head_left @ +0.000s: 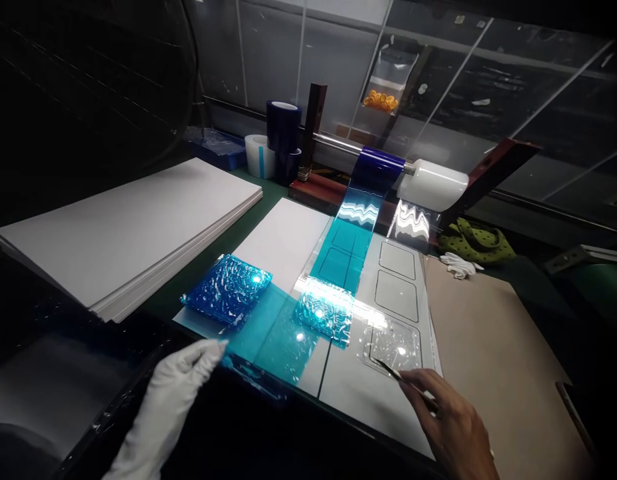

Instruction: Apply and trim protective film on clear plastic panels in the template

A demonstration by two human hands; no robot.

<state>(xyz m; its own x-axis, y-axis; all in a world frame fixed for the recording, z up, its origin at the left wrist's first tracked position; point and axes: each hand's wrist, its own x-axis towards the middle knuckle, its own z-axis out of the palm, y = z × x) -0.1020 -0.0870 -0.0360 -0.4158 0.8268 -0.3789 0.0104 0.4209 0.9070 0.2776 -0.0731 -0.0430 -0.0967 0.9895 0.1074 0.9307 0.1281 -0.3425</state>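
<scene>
My left hand (186, 373), in a white glove, pinches the near left corner of a translucent blue film (273, 333) at the front of the worktop. Beside it lies a stack of crinkled, shiny blue film pieces (228, 290). Bare, my right hand (451, 417) grips a thin, pointed tool like tweezers (388, 369). The tool's tip is at the lower left corner of a clear film piece (393, 347), which lies over a rounded outline on a white board (358, 400). Another shiny blue piece (326, 313) sits between the hands.
Blue film (356, 200) and clear film (411, 223) run down from rolls on a metal rod (338, 142). White sheets (138, 227) are stacked at left. More rolls (283, 127) stand behind. Brown cardboard (493, 347), a green clog (476, 240) and a white glove (459, 265) lie right.
</scene>
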